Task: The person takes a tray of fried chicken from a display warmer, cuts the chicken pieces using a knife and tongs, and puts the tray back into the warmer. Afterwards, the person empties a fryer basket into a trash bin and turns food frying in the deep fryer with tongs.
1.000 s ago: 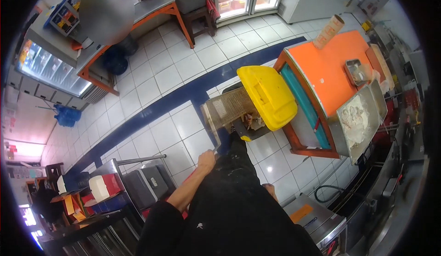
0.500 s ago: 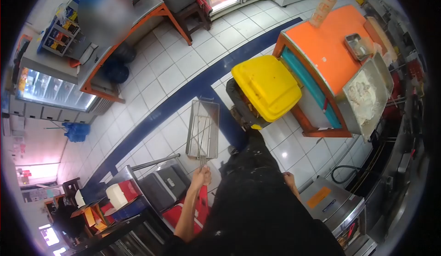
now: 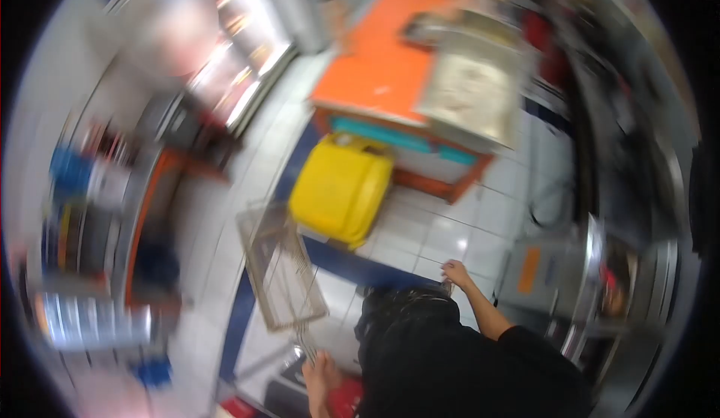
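My left hand point(image 3: 321, 377) is wrapped round the handle of a long rectangular wire fryer basket point(image 3: 296, 309). The basket reaches forward from the hand, over the tiled floor. Only floor shows through its mesh. To the right of my body, my right hand point(image 3: 454, 273) is held out low with its fingers curled. Blur hides whether anything small is in them. Beyond the basket stands a bin with a yellow lid point(image 3: 341, 189).
An orange-topped table point(image 3: 382, 58) stands ahead, bearing a metal tray of white powder point(image 3: 472, 95). At far left is an orange-framed counter point(image 3: 139, 230); near it, a person point(image 3: 176, 24) by a lit glass-door fridge point(image 3: 244, 35). Steel equipment point(image 3: 540, 268) lines my right.
My view has swung right, blurring the picture. The basket, still in my left hand, has turned and now points further left. My right arm has come forward into fuller view.
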`<state>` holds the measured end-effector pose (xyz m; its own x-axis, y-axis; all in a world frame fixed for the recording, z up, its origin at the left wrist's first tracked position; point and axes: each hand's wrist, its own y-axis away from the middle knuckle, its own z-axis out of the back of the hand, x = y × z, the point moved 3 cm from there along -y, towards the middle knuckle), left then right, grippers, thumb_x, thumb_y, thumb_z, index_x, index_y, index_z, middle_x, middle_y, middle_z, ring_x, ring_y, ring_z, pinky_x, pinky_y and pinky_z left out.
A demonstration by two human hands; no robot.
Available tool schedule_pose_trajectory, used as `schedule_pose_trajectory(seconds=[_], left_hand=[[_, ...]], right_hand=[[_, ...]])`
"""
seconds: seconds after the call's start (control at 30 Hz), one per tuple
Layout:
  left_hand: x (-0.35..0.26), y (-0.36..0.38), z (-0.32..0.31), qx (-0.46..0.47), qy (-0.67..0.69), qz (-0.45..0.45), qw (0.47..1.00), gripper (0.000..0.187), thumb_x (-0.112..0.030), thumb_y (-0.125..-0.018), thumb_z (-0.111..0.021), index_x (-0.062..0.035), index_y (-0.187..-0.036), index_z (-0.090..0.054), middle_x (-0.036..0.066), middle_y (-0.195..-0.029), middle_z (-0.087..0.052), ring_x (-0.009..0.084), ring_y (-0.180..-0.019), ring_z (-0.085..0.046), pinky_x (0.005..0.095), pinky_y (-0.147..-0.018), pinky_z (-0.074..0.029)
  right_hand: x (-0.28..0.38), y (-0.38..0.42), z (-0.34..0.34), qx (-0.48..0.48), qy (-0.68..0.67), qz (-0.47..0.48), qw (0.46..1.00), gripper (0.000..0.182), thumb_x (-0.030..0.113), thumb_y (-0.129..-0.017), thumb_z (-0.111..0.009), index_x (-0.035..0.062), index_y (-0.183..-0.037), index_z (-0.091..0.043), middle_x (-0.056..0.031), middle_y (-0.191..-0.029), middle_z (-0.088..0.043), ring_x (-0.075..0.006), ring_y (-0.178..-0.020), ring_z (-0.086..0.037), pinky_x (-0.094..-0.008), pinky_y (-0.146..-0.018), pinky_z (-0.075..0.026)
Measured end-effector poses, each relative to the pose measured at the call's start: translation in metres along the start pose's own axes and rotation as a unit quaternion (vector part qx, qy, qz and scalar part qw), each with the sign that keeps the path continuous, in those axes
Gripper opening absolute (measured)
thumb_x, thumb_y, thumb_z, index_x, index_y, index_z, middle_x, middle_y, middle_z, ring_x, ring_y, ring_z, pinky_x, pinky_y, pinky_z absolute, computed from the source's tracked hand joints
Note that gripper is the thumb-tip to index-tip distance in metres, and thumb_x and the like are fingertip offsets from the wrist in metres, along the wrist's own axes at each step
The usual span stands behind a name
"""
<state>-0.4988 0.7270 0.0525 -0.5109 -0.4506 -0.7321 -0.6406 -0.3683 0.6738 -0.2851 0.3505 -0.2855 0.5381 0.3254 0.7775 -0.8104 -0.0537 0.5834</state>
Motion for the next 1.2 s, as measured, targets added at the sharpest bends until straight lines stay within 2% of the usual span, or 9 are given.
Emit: schedule_pose_trajectory(seconds=[0.33, 0.47, 0.57, 0.73, 0.97, 1.07, 1.1, 1.13, 1.2], left_hand=[[-0.035, 0.087, -0.231, 0.158, -0.319, -0.029, 0.934, 0.020, -0.029, -0.091, -0.054, -0.0106, -0.088, -0.062, -0.004, -0.063, -0.046, 0.0062, -0.053, -0.043, 0.0242, -0.045, -0.031], [-0.031, 0.088, -0.335, 0.340, -0.543, -0.124, 0.758, 0.043, -0.049, -0.091, -0.055, -0.0143, -0.115, -0.062, 0.002, -0.063, -0.055, 0.0164, -0.050, -0.049, 0.0333, -0.044, -0.038], [-0.012, 0.099, -0.422, 0.550, -0.371, 0.021, 0.748, 0.038, -0.043, -0.091, -0.061, -0.0074, -0.089, -0.047, -0.006, -0.057, -0.031, 0.0052, -0.039, -0.028, 0.0217, -0.035, -0.022], [0.025, 0.119, -0.583, 0.685, -0.434, 0.050, 0.583, 0.033, -0.037, -0.091, -0.061, -0.0066, -0.100, -0.052, -0.008, -0.059, -0.035, 0.0033, -0.045, -0.032, 0.0215, -0.039, -0.026], [0.110, 0.170, -0.780, 0.784, -0.435, 0.156, 0.416, 0.031, -0.037, -0.095, -0.056, -0.0072, -0.102, -0.051, -0.009, -0.059, -0.026, 0.0016, -0.044, -0.024, 0.0203, -0.038, -0.018], [0.157, 0.197, -0.850, 0.815, -0.400, 0.207, 0.365, 0.029, -0.037, -0.096, -0.056, -0.0081, -0.099, -0.052, -0.009, -0.059, -0.028, 0.0015, -0.045, -0.024, 0.0200, -0.037, -0.018], [0.171, 0.209, -0.872, 0.815, -0.394, 0.233, 0.355, 0.028, -0.037, -0.096, -0.056, -0.0092, -0.096, -0.052, -0.009, -0.060, -0.028, 0.0015, -0.045, -0.024, 0.0196, -0.037, -0.018], [0.186, 0.220, -0.893, 0.814, -0.390, 0.258, 0.345, 0.027, -0.037, -0.096, -0.056, -0.0103, -0.094, -0.052, -0.009, -0.061, -0.029, 0.0016, -0.045, -0.024, 0.0192, -0.037, -0.018], [0.224, 0.239, -0.932, 0.818, -0.375, 0.303, 0.314, 0.026, -0.036, -0.096, -0.055, -0.0128, -0.087, -0.050, -0.009, -0.061, -0.030, 0.0012, -0.045, -0.025, 0.0185, -0.036, -0.019]], right_hand=[[-0.179, 0.148, 0.139, -0.266, 0.060, -0.244, 0.931, 0.028, 0.021, -0.072, -0.059, 0.0002, -0.088, -0.069, -0.0239, -0.091, -0.068, -0.0383, -0.086, -0.067, -0.0450, -0.078, -0.053], [-0.240, 0.233, 0.155, -0.285, -0.027, -0.341, 0.896, 0.031, 0.018, -0.070, -0.057, -0.0014, -0.091, -0.070, -0.0250, -0.098, -0.067, -0.0399, -0.097, -0.064, -0.0449, -0.084, -0.052], [-0.298, 0.250, 0.130, -0.332, -0.151, -0.381, 0.850, 0.029, 0.018, -0.070, -0.056, -0.0018, -0.086, -0.070, -0.0248, -0.096, -0.067, -0.0394, -0.096, -0.065, -0.0447, -0.084, -0.052], [-0.303, 0.287, 0.079, -0.482, -0.256, -0.368, 0.753, 0.024, 0.019, -0.071, -0.054, 0.0008, -0.066, -0.069, -0.0160, -0.063, -0.066, -0.0292, -0.062, -0.068, -0.0405, -0.067, -0.055], [-0.250, 0.280, -0.006, -0.586, -0.600, -0.303, 0.453, 0.016, 0.010, -0.082, -0.052, -0.0043, -0.086, -0.059, -0.0174, -0.078, -0.067, -0.0283, -0.055, -0.067, -0.0361, -0.038, -0.049], [-0.225, 0.257, -0.023, -0.598, -0.663, -0.280, 0.353, 0.028, 0.017, -0.092, -0.043, -0.0048, -0.108, -0.052, -0.0253, -0.093, -0.061, -0.0428, -0.083, -0.064, -0.0571, -0.065, -0.052], [-0.225, 0.248, -0.028, -0.593, -0.657, -0.236, 0.401, 0.029, 0.016, -0.092, -0.042, -0.0043, -0.111, -0.052, -0.0272, -0.099, -0.062, -0.0441, -0.083, -0.064, -0.0552, -0.069, -0.053], [-0.209, 0.245, -0.021, -0.606, -0.697, -0.247, 0.294, 0.021, 0.012, -0.085, -0.053, 0.0006, -0.101, -0.058, -0.0169, -0.077, -0.066, -0.0290, -0.059, -0.067, -0.0357, -0.045, -0.051], [-0.180, 0.228, -0.002, -0.682, -0.625, -0.262, 0.274, 0.020, 0.010, -0.085, -0.054, 0.0005, -0.101, -0.060, -0.0166, -0.077, -0.066, -0.0250, -0.060, -0.067, -0.0315, -0.047, -0.052]])
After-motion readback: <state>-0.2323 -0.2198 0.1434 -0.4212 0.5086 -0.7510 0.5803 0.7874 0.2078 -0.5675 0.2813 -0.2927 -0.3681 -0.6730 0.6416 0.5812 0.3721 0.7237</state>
